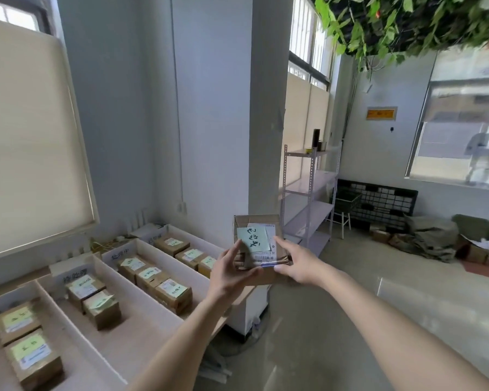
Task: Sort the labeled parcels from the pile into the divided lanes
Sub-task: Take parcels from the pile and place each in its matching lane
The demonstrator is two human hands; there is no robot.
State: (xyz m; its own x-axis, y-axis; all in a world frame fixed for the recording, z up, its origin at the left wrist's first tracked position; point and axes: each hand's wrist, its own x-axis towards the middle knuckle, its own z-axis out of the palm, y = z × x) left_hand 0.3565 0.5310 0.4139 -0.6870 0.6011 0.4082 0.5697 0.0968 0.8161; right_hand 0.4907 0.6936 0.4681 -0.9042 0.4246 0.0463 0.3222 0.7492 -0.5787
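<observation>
Both forearms reach out from the bottom of the view. The left hand (228,268) and the right hand (295,265) hold a small cardboard parcel (259,244) up between them, its face tilted toward the camera; the left thumb and fingers pinch its left edge, and the right hand's fingers curl round its right side and lower corner. The parcel hangs in the air just past the near right end of the lanes. It bears a green sticky note (251,238) with handwriting over a printed shipping label (267,253).

The box looks light and stiff, with dry cardboard that should not slip. Holding it by opposite sides seems the safe grip; the loose note could peel if rubbed.

Below and to the left, white dividers (79,325) part the table into lanes that already hold labeled boxes. The rightmost lane (198,249) has parcels along it, and little free floor shows at its near end. Beyond stand a pillar (268,108) and a metal shelf rack (308,193), well apart from the hands.
</observation>
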